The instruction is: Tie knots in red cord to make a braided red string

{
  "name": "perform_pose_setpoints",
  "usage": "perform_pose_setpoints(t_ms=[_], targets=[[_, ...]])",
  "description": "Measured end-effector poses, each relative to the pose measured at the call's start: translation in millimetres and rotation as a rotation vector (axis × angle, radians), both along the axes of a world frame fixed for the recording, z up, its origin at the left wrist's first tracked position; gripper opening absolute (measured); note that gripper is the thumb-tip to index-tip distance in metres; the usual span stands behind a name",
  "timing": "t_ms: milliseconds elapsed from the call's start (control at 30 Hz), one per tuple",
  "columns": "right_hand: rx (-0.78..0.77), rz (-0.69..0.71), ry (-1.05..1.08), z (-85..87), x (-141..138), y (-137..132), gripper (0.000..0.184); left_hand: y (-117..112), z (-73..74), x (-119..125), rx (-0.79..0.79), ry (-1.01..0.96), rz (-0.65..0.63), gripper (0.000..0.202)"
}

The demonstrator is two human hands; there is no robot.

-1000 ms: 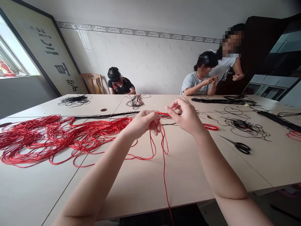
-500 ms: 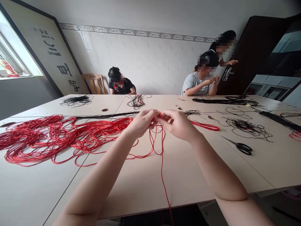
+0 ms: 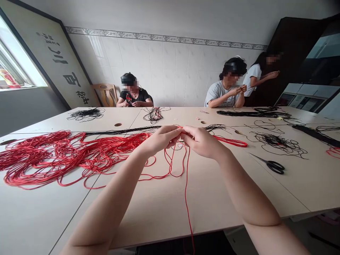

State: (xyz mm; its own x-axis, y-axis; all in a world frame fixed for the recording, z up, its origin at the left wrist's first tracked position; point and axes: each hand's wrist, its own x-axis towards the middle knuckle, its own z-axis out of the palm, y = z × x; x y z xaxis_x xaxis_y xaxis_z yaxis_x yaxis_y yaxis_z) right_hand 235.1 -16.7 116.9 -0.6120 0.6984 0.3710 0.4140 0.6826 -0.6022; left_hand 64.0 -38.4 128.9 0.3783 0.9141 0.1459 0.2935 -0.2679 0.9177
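My left hand (image 3: 165,139) and my right hand (image 3: 198,141) meet fingertip to fingertip above the table, both pinched on a red cord (image 3: 186,184). Most of the gripped part is hidden by the fingers. One strand hangs straight down past the table's front edge; other loops droop beneath the hands and trail left. To the left lies a large tangled heap of red cord (image 3: 87,152). Just right of my right hand a folded red cord bundle (image 3: 231,141) rests on the table.
Black-handled scissors (image 3: 275,167) lie at the right. Bundles of black cord (image 3: 283,144) are spread over the table (image 3: 148,212), with a long black bundle (image 3: 122,131) behind the red heap. Two people sit across the table; a third person stands by the dark door (image 3: 289,46).
My hands have shifted slightly right, and the hanging strand has swung with them. At the back, the standing person has moved right toward the door.
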Motion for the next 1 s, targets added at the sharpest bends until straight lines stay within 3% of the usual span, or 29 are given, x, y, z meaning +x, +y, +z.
perform_pose_setpoints(t_ms=[267,600,833,1000], targets=[[0.042,-0.017,-0.069,4.4,6.2,-0.4,0.025,0.8,-0.4,-0.2,0.079,0.084,0.025,0.032],[0.215,-0.112,-0.126,2.2,5.0,-1.2,0.033,-0.6,-0.2,3.7,0.368,0.229,0.288,0.036],[0.174,-0.113,-0.178,4.6,3.7,-3.5,0.034,3.7,-4.2,4.0,0.242,0.028,0.357,0.032],[0.123,-0.064,-0.158,3.9,8.0,0.2,0.038,8.3,-7.4,0.3,0.084,-0.131,0.263,0.031]])
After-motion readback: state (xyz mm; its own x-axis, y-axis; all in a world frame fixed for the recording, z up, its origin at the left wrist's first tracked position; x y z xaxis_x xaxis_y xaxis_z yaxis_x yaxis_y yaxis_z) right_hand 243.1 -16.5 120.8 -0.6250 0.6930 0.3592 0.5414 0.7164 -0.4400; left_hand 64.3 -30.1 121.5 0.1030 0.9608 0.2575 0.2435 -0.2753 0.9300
